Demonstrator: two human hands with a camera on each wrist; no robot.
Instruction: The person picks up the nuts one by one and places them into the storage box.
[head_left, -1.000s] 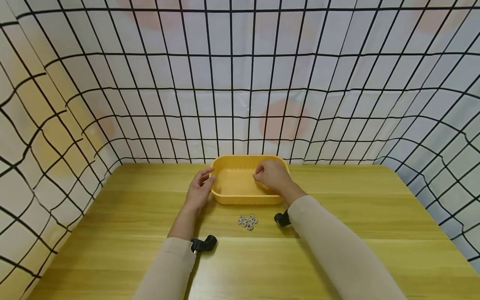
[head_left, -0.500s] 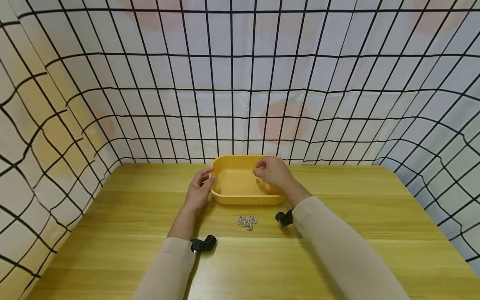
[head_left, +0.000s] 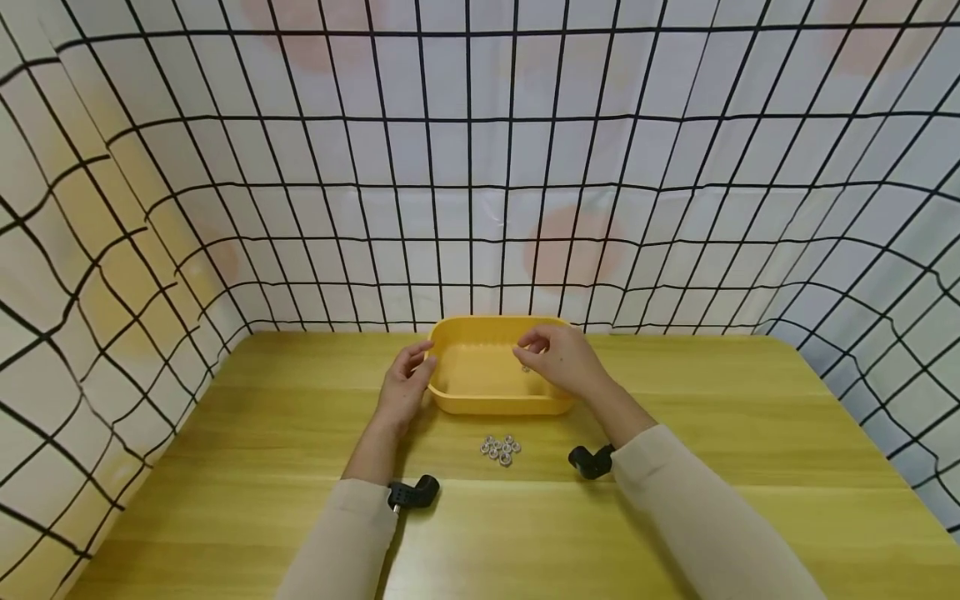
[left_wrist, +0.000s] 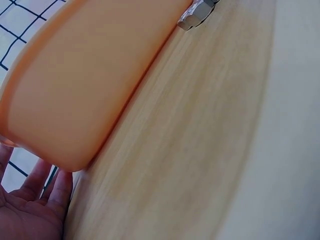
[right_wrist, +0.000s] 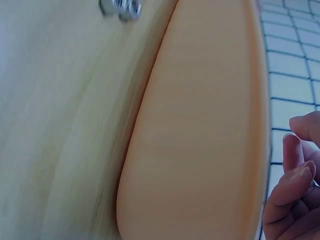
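Note:
A yellow plastic tray (head_left: 495,406) stands on the wooden table. Against its left end rests my left hand (head_left: 403,385), fingers slightly bent and touching the outer wall; the left wrist view shows the fingertips by the tray's corner (left_wrist: 75,160). My right hand (head_left: 562,358) hovers over the tray's right part, its thumb and forefinger a little apart with nothing visible between them. Beneath those fingertips a small metal nut (head_left: 526,368) lies in the tray, partly hidden by the hand. Several more hex nuts (head_left: 501,450) sit clustered in front of the tray.
The wooden table (head_left: 480,533) spreads around the tray on both sides and in front. Black grid netting (head_left: 480,208) over a pale cloth rises behind and beside the table. A small black camera (head_left: 414,492) sits on each wrist.
The right hand's fingertips, together over the tray earlier, have parted and a nut now lies below them. That hand has drawn slightly right and nearer. The left hand stays at the tray.

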